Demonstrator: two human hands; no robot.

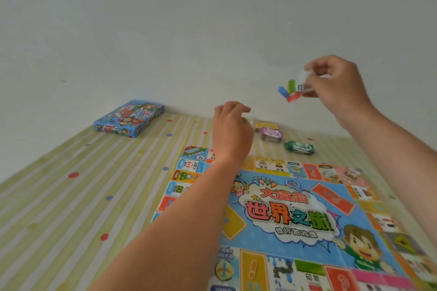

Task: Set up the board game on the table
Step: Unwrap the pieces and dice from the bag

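**Packet of pieces held aloft over the unfolded board**

At the far left corner of the tabletop (71,196): game box (128,118), flat, close to the wall, cover print too blurred to read. Next, left hand (233,130), raised over the far left corner of the board, fingers loosely curled round nothing.

Below it and spreading toward the right edge: game board (283,220), unfolded and lying flat. Reads "大富翁" and "世界之旅" at the centre, with a smaller line beneath that is hard to make out, and "印尼" on a near-edge square.

Just beyond the board's far edge, three wrapped card packs: yellow pack (264,125), purple pack (272,135), green pack (299,147), lettering unreadable.

Furthest right, well above the tabletop: right hand (340,85), thumb and fingertips pinching a small clear packet (294,88) by its top. Shows a white die and blue, green and red pieces inside.

Probably very light, with thin, slippery film and hard, loose contents. Best gripped at the gathered top and opened low over the board, to prevent bouncing and rolling off an edge.
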